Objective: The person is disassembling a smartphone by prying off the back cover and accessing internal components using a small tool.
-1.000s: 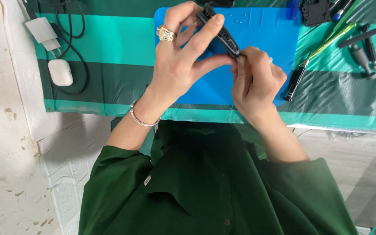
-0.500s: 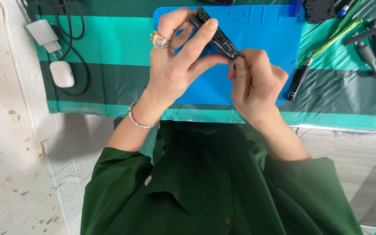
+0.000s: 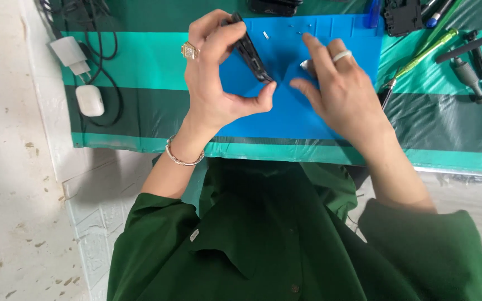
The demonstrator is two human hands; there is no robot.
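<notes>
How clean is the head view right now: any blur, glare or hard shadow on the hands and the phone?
Head view: even, soft light and no glare on the blue mat; left hand and dark phone are fairly sharp; right hand looks slightly soft at the fingertips; only faint shadow under the hands.

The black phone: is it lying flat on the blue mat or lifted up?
Lifted: the left hand pinches the black phone on edge, tilted, above the blue mat.

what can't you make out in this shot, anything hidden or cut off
- Head view: the dark flat device is held edge-on in the left hand, so its faces are hidden.
- The right hand covers whatever its fingertips pinch.
- Tiny specks on the blue mat are too small to identify.
- A black item at the top edge is cut off.
</notes>
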